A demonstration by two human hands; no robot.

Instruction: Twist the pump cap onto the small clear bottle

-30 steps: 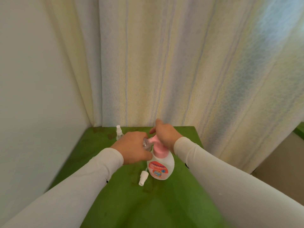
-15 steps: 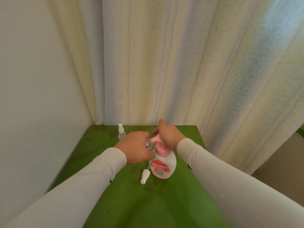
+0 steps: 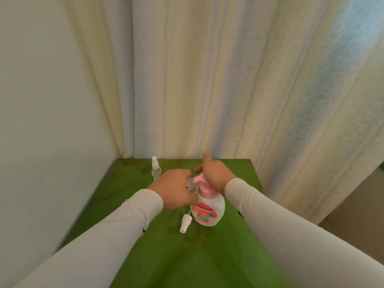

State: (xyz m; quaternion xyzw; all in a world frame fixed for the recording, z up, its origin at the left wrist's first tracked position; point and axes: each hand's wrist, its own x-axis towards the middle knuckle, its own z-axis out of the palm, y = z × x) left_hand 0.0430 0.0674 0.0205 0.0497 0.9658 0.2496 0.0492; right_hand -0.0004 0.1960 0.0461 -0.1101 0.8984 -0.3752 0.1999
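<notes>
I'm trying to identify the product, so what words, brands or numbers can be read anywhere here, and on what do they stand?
Nothing can be read for certain.
Pump bottle, red label: one arched line of white lettering, too blurred to read; below it a small cartoon figure and a blue round mark, also unreadable.
Small clear bottle held by the left hand: no print visible.
Spray bottle at the back: no print visible.
Loose spray head: plain white.
</notes>
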